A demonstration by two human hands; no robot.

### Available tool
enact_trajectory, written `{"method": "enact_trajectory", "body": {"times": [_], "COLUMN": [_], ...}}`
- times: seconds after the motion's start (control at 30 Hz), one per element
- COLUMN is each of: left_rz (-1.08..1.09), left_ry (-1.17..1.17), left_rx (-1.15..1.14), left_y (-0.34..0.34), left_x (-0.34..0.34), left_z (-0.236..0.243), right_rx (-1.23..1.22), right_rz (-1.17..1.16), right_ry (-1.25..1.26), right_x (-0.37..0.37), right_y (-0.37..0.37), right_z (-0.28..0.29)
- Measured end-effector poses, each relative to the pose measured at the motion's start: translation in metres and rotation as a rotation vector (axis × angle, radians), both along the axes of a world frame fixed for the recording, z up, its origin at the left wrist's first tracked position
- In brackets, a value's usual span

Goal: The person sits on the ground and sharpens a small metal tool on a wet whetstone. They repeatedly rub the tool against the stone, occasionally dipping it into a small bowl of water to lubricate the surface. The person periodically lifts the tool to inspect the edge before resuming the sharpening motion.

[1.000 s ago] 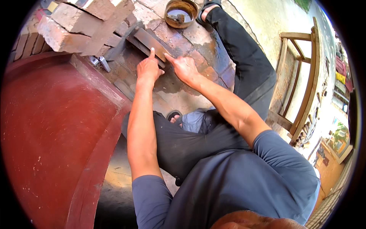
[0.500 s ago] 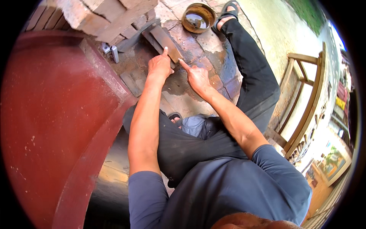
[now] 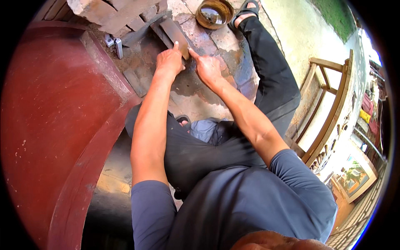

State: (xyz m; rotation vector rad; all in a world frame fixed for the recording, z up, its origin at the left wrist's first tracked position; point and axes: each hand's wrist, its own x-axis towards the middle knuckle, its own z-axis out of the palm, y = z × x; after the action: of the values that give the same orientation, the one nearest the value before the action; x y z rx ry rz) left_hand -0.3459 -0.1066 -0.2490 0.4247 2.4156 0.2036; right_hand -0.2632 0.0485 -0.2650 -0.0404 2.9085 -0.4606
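A flat brown rectangular piece [image 3: 173, 35], resembling a blade, lies over a dark narrow block [image 3: 159, 33] on the wet brick floor. My left hand [image 3: 170, 61] is closed around its near end, with the index finger stretched along the top face. At the piece's near right edge, my right hand [image 3: 207, 68] presses an outstretched index fingertip, its other fingers bent. The undersides of both hands are hidden, so how the fingers grip below cannot be seen.
Beyond the hands stands a round brown bowl [image 3: 214, 26] with liquid in it. Stacked bricks [image 3: 98, 14] rise at the far left, near small metal brackets [image 3: 119, 48]. A red curved surface [image 3: 54, 116] fills the left. A wooden frame [image 3: 333, 112] stands right of my bent leg [image 3: 271, 71].
The whole view has shifted slightly, moving the scene up and left. My right hand has slid a little farther away along the piece's edge. Both hands stay on the piece.
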Motion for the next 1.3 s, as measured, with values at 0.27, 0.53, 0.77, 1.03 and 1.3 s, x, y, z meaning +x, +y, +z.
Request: {"method": "enact_trajectory", "body": {"times": [0.27, 0.53, 0.77, 1.03, 1.3], "left_rz": [0.046, 0.019, 0.022, 0.009, 0.039], "left_ry": [0.038, 0.026, -0.045, -0.05, -0.037], "left_rx": [0.065, 0.043, -0.036, -0.047, 0.004], "left_y": [0.0, 0.001, 0.007, 0.005, 0.003], "left_x": [-0.002, 0.004, 0.003, 0.0, 0.001], "left_z": [0.004, 0.002, 0.008, 0.002, 0.008], "right_rx": [-0.044, -0.034, -0.011, -0.017, -0.011], "right_rz": [-0.009, -0.052, -0.037, 0.01, 0.014], "right_ry": [0.064, -0.033, -0.115, -0.108, -0.078], "right_x": [-0.004, 0.016, 0.032, 0.022, 0.012], "right_y": [0.004, 0.002, 0.006, 0.004, 0.002], "right_z": [-0.002, 0.005, 0.005, 0.006, 0.002]}}
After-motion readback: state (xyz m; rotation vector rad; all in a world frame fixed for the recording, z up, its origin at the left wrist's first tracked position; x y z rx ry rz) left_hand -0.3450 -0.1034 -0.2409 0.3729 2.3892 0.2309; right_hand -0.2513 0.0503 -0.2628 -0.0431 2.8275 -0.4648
